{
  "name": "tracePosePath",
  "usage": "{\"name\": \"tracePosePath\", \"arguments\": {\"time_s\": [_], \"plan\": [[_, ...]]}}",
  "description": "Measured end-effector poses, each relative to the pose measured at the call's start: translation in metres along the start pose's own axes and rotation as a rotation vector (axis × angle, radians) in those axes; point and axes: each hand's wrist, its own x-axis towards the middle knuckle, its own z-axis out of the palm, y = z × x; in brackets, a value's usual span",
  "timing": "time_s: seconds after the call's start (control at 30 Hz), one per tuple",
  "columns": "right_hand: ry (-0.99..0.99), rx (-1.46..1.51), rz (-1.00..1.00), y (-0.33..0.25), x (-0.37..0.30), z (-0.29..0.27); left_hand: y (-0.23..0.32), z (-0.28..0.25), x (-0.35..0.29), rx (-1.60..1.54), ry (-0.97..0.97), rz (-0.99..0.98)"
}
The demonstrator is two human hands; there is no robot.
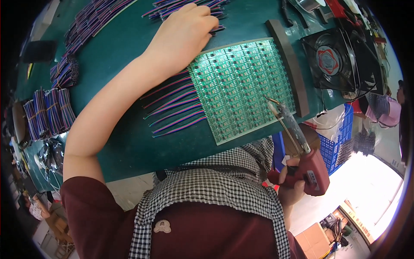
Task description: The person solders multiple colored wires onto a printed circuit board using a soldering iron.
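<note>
My right hand (292, 190) is wrapped round the grip of a red pistol-style soldering gun (314, 172). Its metal tip points up and left over the lower right part of a green circuit board panel (237, 90), but I cannot tell whether it touches. Several strands of coloured wire (179, 103) run out from the panel's left edge. My left arm reaches across to the far side, where my left hand (192, 28) is closed over a pile of coloured wires (161, 11). Wire ends show by its fingers; the fingertips are hidden.
A dark bar (291, 69) lies along the panel's right edge, with a black fan (330, 60) beyond it. Tied wire bundles (51, 112) lie at the left, and more wires (88, 21) at the far left. A blue crate (338, 144) stands beside the green table (125, 151).
</note>
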Motion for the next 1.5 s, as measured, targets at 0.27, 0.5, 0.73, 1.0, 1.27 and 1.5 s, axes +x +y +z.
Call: {"name": "tracePosePath", "arguments": {"time_s": [0.27,0.5,0.73,1.0,1.27,1.5], "plan": [[-0.048,0.022,0.019,0.002,-0.001,-0.008,0.014,-0.026,-0.017,-0.337,0.225,-0.190],[-0.232,0.127,0.085,0.003,0.000,-0.015,0.101,-0.048,-0.082,-0.627,-0.197,-0.525],[-0.381,0.097,0.248,0.004,0.002,-0.015,0.116,-0.031,-0.104,-0.464,-0.245,-0.646],[-0.387,-0.004,0.295,0.018,-0.001,-0.028,0.121,-0.023,-0.099,-0.335,-0.259,-0.653],[-0.486,-0.044,0.274,0.028,0.001,-0.038,0.121,-0.021,-0.097,-0.326,-0.251,-0.657],[-0.455,-0.217,0.156,0.034,-0.003,-0.039,0.121,-0.021,-0.096,-0.324,-0.258,-0.667]]}}
